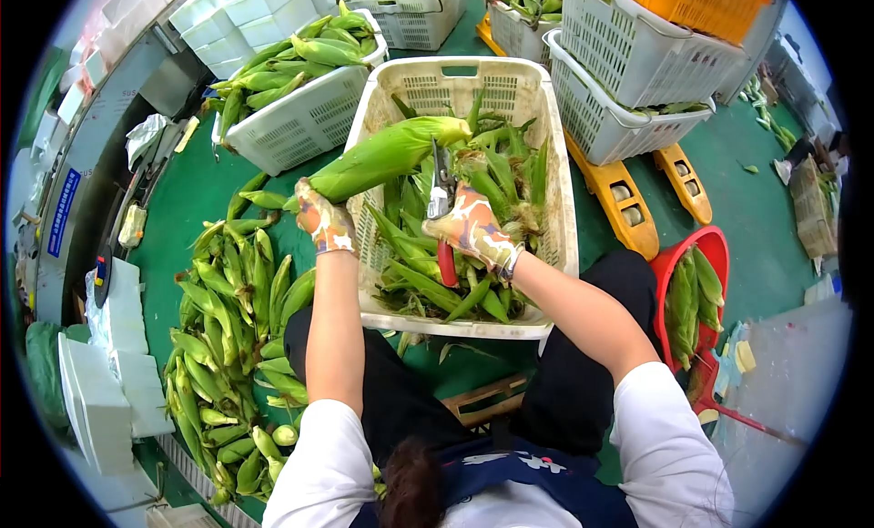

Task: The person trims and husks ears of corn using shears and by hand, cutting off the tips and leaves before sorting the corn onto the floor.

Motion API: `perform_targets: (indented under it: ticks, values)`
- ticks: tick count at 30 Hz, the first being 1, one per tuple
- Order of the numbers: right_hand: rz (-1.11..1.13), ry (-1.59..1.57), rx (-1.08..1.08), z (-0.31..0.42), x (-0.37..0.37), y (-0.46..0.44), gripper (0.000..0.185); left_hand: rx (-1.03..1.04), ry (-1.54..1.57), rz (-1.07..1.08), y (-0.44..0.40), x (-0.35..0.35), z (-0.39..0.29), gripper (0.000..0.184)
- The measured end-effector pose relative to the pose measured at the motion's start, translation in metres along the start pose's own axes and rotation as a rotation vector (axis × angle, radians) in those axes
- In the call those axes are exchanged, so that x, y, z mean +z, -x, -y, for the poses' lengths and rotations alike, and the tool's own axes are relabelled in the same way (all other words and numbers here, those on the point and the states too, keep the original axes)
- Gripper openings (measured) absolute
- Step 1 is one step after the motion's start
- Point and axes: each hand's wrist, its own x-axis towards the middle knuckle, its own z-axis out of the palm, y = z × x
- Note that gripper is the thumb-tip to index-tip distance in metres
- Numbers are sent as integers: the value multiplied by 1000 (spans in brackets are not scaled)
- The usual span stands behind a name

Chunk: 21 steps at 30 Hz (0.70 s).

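**Green ear of corn (387, 159) held up at the blades of hand shears (442, 187)**

The ear of corn, still in its husk, slants up and to the right from the left hand (326, 220), above the near-left part of a white crate (560, 282). The left hand, in a patterned glove, has its fingers closed round the ear's lower end. The shears stand upright just right of the ear, their blades at its upper end; whether they touch it cannot be told. The right hand (473, 229), gloved alike, is wrapped round the shears, with a red handle showing below the palm.

Beneath and around the right hand, loose green husks (428, 287) lie in the crate. Left of and nearer than the left hand, a pile of unhusked corn (218, 346) covers part of the green floor (346, 396). Beyond the left hand is another white crate (305, 114), heaped with corn. Well right of the right hand, a red basket (719, 246) holds more ears; beyond that hand, stacked crates (628, 59) rest on a yellow pallet jack (628, 209).
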Motion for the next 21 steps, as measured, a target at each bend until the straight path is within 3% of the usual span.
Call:
perform_targets:
  ticks: [4,5,6,8,10,12,14,18,20,21]
  values:
    - [-114,347,-312,-48,13,-14,39,55,-59,-2,-11,0,-17,38]
    - [-47,328,-91,-38,-1,-4,35,58,-76,2,-14,-1,-27,37]
    - [48,189,-33,-46,-15,-3,37,121,-119,55,-28,-9,-33,38]
    - [53,284,174,-40,-50,4,40,134,-163,35,-50,-25,-44,38]
    - [-93,34,125,-47,-61,4,46,255,-313,-46,-76,-41,-41,45]
    - [-88,146,-2,-6,-67,23,52,301,-490,-7,-65,-42,-35,47]
    - [-21,211,-136,18,-55,33,54,281,-561,-16,-41,-30,-22,37]
    - [54,361,-211,-3,-2,21,54,283,-718,114,-8,-10,-18,35]
    - [20,356,-306,-1,0,20,56,2,-712,78,-34,-17,-20,27]
    - [-10,236,-380,11,-9,24,53,-94,-513,103,-40,-20,-14,28]
